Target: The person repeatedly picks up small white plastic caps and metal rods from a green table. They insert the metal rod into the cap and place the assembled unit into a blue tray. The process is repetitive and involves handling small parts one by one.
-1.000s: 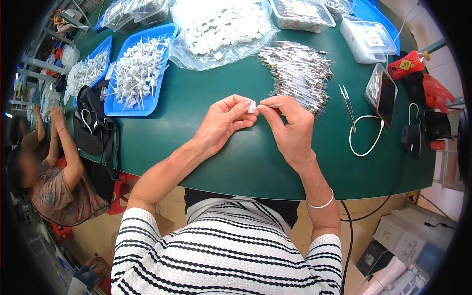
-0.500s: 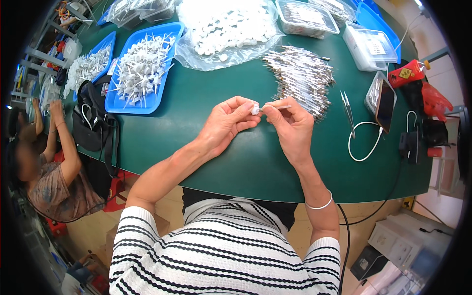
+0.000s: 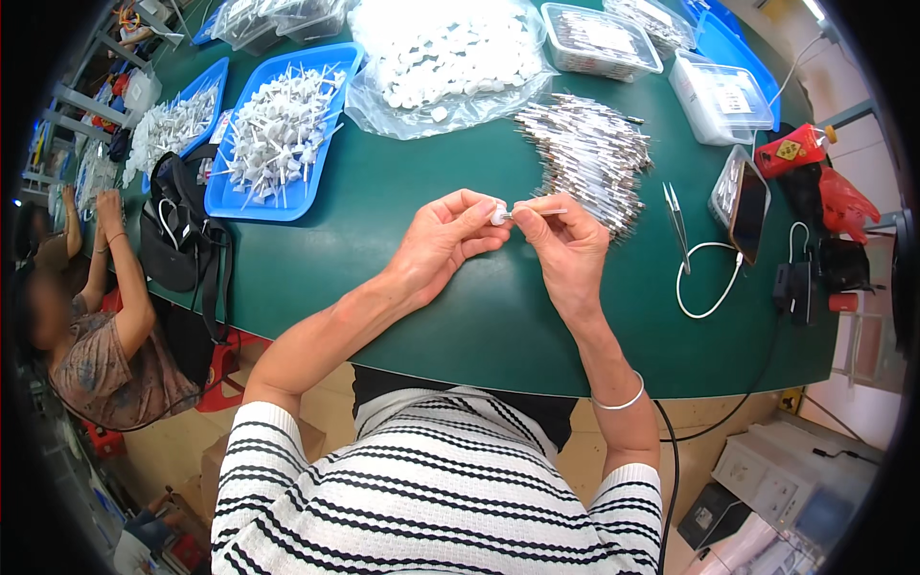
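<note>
Between the fingertips of my left hand (image 3: 448,240) is a small white plastic cap (image 3: 498,215). My right hand (image 3: 567,247) pinches a thin rod (image 3: 548,211) with a pale shaft, its tip meeting the cap. Whether the tip sits inside the cap cannot be made out. Beyond my right hand lies a heap of similar slender rods (image 3: 589,158) with metal ends. A clear bag (image 3: 402,120) at the far middle holds many loose white caps. To the left, a blue tray (image 3: 278,213) is piled with white caps on stems.
Tweezers (image 3: 678,225), a white cable (image 3: 704,311) and a phone (image 3: 749,211) on a clear box lie at the right. Lidded clear boxes (image 3: 602,43) line the back. A black bag (image 3: 177,249) rests at the left edge, near another person (image 3: 115,335).
Both hands stay almost in place, with the rod and cap still together. The right hand has shifted very slightly left. The view has moved a little.
</note>
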`<state>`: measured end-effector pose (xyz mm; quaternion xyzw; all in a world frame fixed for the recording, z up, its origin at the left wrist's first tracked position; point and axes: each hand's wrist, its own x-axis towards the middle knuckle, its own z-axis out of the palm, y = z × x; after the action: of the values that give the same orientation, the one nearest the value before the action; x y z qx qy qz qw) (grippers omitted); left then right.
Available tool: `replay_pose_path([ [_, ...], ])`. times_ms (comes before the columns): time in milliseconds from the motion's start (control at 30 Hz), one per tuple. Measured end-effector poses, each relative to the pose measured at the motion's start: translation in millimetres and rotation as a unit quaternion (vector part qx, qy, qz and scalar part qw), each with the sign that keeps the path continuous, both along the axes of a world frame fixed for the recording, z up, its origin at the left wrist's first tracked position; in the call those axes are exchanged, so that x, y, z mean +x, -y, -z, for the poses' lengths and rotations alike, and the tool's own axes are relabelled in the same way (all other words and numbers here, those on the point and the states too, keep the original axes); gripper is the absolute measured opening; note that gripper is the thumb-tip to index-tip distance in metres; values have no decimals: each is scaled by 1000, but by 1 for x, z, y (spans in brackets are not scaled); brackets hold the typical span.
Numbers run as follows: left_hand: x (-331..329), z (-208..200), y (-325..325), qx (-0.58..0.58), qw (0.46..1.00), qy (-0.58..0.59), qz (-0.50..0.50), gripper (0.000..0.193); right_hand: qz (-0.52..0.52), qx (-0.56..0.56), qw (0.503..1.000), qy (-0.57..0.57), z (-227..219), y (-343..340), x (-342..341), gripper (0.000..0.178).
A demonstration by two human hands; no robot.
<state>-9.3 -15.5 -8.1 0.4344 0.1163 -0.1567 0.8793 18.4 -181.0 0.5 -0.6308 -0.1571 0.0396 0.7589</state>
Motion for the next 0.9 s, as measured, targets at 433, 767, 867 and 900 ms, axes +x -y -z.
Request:
replay_pose_path([
  [433,3,-8,-5,97,990,106,-7,18,-2,-30,999,33,-1,0,0,8],
  [767,-1,-19,-2,132,979,152,-20,28,-19,-132,991,0,-27,22,6,9],
  [867,-1,-16,-2,122,980,153,-19,26,-36,-193,980,44,-32,22,5,9],
  [900,-2,-15,-2,121,980,154,-19,26,-45,-219,973,63,-33,22,5,9],
])
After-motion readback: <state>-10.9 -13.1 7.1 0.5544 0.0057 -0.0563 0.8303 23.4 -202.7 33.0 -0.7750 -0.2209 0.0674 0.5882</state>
